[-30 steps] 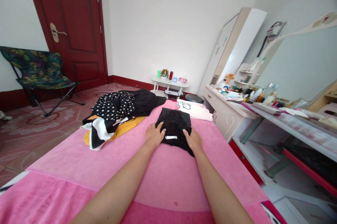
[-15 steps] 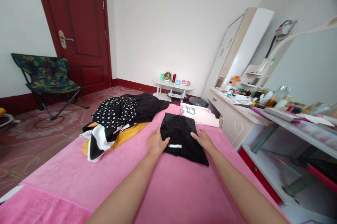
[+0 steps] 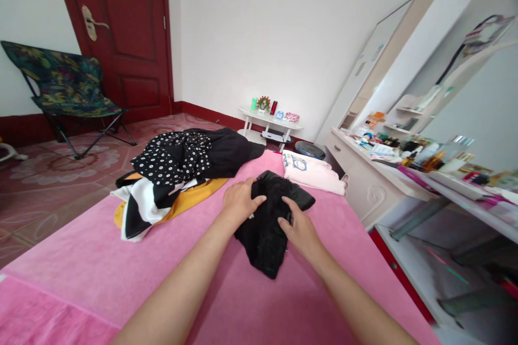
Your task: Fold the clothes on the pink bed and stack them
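Both hands grip a crumpled black garment (image 3: pixel 269 226) in the middle of a bed covered by a pink blanket (image 3: pixel 101 264). The left hand (image 3: pixel 239 202) curls its fingers over the garment's left edge; the right hand (image 3: pixel 297 229) closes on its right side. Just left lies a heap of clothes (image 3: pixel 178 172) — black with white dots, yellow, and black-and-white. Beyond the garment sits a folded pale pink top (image 3: pixel 313 172) with a printed patch, its writing too small to read. A cluttered counter (image 3: pixel 388 164) stands to the right.
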### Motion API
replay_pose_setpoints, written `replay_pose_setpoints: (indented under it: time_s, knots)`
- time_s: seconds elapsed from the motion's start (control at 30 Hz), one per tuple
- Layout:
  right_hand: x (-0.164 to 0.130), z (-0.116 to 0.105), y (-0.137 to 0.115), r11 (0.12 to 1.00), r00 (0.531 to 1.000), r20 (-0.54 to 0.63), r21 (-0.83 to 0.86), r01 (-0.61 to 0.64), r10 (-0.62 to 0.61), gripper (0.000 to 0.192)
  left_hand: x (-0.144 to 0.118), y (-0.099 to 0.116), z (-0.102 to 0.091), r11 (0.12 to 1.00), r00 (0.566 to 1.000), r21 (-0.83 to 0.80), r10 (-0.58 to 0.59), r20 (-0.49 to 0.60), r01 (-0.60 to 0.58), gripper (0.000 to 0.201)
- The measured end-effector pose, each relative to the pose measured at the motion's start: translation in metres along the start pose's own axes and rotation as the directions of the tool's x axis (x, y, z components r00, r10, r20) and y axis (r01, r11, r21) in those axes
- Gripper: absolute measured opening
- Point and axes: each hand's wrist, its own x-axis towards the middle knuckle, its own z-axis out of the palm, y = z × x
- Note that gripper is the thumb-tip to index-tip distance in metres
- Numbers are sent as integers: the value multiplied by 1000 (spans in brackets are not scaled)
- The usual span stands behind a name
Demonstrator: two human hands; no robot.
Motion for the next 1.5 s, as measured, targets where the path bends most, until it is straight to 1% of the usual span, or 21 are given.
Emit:
replay_pose_setpoints:
  time_s: [0.07,0.13,0.2,0.27,0.33,0.4,0.47,0.5,0.6,0.7,0.77,0.83,0.9,0.97,1.03,1.1,1.17,1.23,1.33,1.43,1.5]
  knots:
    - [-10,8,-13,980,991,111,193,56,-79,70,-4,7,-9,997,997,21,70,34,-71,66]
    - [-12,11,-16,953,973,181,291,85,-142,80,-10,12,-15,990,988,50,131,86,-135,76]
    - [-7,10,-14,952,964,178,271,143,-195,84,-15,15,-20,974,960,47,211,181,-223,88]
    - [2,7,-12,960,964,148,205,188,-221,85,-19,17,-24,951,918,32,289,274,-309,106]
    - [12,1,-14,977,967,143,57,206,-212,85,-21,19,-27,935,894,58,315,318,-350,115]
    - [23,-6,-22,945,967,153,-229,236,-204,83,-23,22,-28,929,898,105,307,317,-354,104]
    - [33,-14,-34,802,956,175,-520,293,-236,80,-23,23,-28,926,901,120,307,306,-357,87]
    - [39,-16,-39,720,945,188,-612,326,-268,81,-22,23,-28,925,900,115,313,303,-361,80]
    - [63,-19,-49,547,878,278,-697,463,-390,102,-21,21,-27,922,890,91,333,310,-377,72]
    - [92,-12,-44,479,783,471,-620,622,-406,121,-19,19,-25,916,883,95,343,321,-391,68]
    - [108,-6,-38,504,713,610,-519,690,-347,122,-19,20,-22,914,884,113,338,323,-391,68]
    - [118,-3,-35,566,654,697,-424,707,-295,117,-19,20,-19,913,889,124,337,309,-389,68]
    - [121,-3,-35,616,635,720,-373,694,-279,110,-19,19,-17,911,893,120,349,285,-394,64]
    - [117,-5,-38,623,652,702,-381,684,-287,102,-19,15,-16,906,889,99,377,259,-413,59]
    - [105,-8,-42,604,698,659,-444,662,-280,94,-17,9,-16,896,878,52,420,230,-442,58]
    - [87,-10,-44,601,787,566,-548,582,-246,86,-14,2,-16,878,861,-34,475,184,-477,56]
    - [64,-13,-44,631,881,436,-636,444,-181,75,-9,-4,-14,845,837,-166,530,136,-508,53]
    - [39,-18,-44,669,938,333,-675,311,-101,63,-6,-6,-10,793,809,-305,579,103,-528,53]
    - [6,-27,-44,736,956,292,-642,214,-22,54,-7,1,-3,757,800,-385,595,72,-528,52]
    - [-20,-31,-42,799,951,309,-570,191,-7,76,-13,13,3,792,835,-355,548,54,-497,42]
    - [-31,-28,-39,811,957,290,-558,177,-9,91,-17,20,5,807,847,-345,529,58,-480,37]
